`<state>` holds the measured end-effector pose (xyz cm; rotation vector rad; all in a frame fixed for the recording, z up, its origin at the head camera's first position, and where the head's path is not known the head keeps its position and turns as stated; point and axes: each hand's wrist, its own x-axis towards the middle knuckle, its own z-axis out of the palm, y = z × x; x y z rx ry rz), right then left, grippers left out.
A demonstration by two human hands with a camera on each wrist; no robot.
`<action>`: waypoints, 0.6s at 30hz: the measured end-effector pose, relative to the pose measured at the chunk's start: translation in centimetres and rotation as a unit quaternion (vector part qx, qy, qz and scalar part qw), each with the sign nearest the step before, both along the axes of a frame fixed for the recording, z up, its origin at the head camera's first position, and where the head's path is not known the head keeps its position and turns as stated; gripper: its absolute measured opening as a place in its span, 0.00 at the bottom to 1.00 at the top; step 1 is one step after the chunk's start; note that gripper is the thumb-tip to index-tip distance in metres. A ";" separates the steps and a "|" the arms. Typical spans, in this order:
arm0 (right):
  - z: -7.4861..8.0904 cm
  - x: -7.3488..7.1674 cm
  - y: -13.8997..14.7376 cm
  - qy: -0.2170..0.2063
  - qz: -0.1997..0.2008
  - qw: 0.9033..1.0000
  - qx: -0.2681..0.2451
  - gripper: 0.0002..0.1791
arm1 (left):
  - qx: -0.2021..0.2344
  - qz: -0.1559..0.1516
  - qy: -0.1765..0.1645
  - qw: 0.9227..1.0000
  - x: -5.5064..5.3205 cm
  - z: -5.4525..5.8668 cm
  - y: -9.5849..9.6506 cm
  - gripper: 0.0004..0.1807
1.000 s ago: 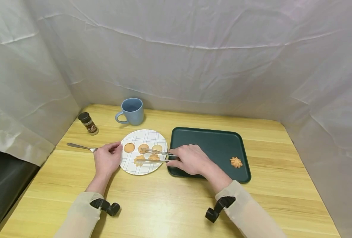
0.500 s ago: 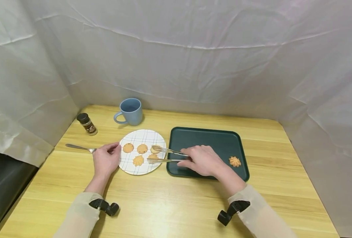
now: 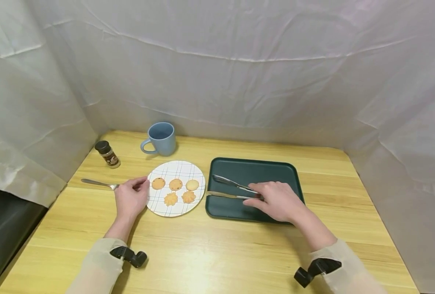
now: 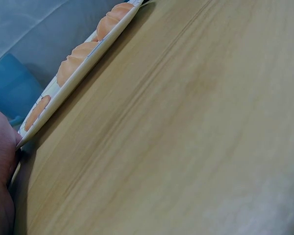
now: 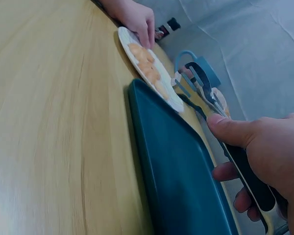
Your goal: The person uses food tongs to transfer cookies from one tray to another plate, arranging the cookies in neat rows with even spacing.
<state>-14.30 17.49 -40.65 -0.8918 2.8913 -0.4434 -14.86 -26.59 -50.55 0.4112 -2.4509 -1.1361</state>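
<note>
At the left rim of a white checked plate (image 3: 177, 167), my left hand (image 3: 132, 199) pinches the edge between thumb and fingers; part of this hand shows in the left wrist view. On the plate lie several cookies (image 3: 175, 184), some round and some star-shaped. My right hand (image 3: 280, 200) holds metal tongs (image 3: 225, 195) over a dark green tray (image 3: 269, 169). The tongs' arms are spread, with nothing between their tips, which point left toward the plate. In the right wrist view the tongs' dark handle (image 5: 245, 169) lies between thumb and fingers.
Behind the plate stands a blue mug (image 3: 162, 139). A black-capped spice jar (image 3: 108, 154) is at the back left. A fork or spoon handle (image 3: 97, 182) pokes out left of my left hand. Grey cloth (image 3: 239, 81) walls the wooden table (image 3: 203, 253).
My right hand has drawn the tongs rightward, off the plate and over the tray. The star cookie on the tray is now hidden by that hand. The left hand stays put.
</note>
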 end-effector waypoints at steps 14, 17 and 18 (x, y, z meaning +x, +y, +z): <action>-0.2 1.2 5.1 -0.005 -0.041 0.999 -0.028 0.31 | -0.004 0.001 -0.004 1.000 0.0 -0.2 -0.1 0.13; -0.2 1.5 6.2 -0.002 -0.051 0.998 -0.026 0.27 | -0.005 0.002 -0.005 1.000 0.0 -0.2 -0.1 0.13; -0.2 1.6 6.5 0.001 -0.054 0.998 -0.025 0.25 | -0.005 0.002 -0.005 1.000 0.0 -0.2 -0.1 0.14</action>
